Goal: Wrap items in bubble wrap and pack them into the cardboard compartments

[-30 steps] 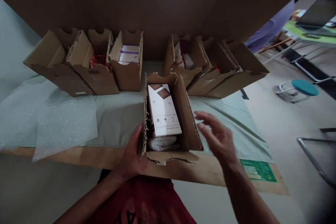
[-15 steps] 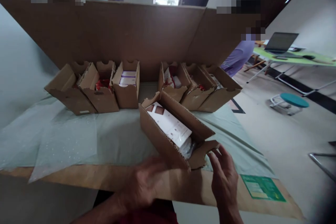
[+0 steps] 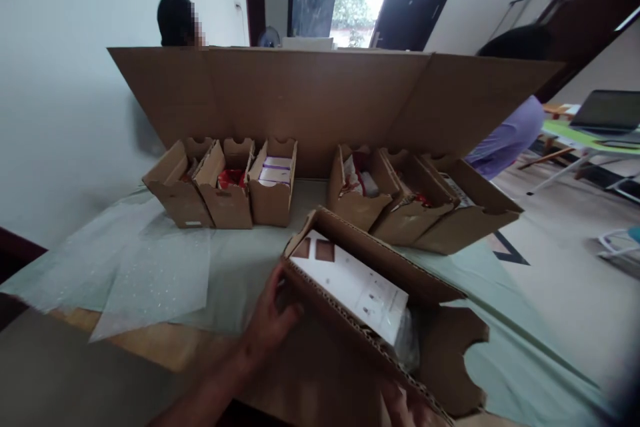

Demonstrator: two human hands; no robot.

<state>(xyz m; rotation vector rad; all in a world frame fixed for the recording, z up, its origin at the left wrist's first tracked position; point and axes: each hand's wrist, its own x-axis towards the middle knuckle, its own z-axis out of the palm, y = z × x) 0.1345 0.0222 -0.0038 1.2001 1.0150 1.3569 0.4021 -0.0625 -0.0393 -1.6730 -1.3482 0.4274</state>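
Left hand (image 3: pixel 266 330) and forearm (image 3: pixel 215 380) are showing bare, forearm widening from a slim wrist. Right hand (image 3: pixel 399 407) is showing only partly, bare. Dark patch (image 3: pixel 255 413) is peeking out below the surface's (image 3: pixel 155 347) near edge, too dim to identify.

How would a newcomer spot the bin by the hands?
Before the wide cardboard panel, six bins stand in two groups. Nearer the camera, one bin is by the left hand. It alone is out front, slantwise, showing a white box with brown squares.
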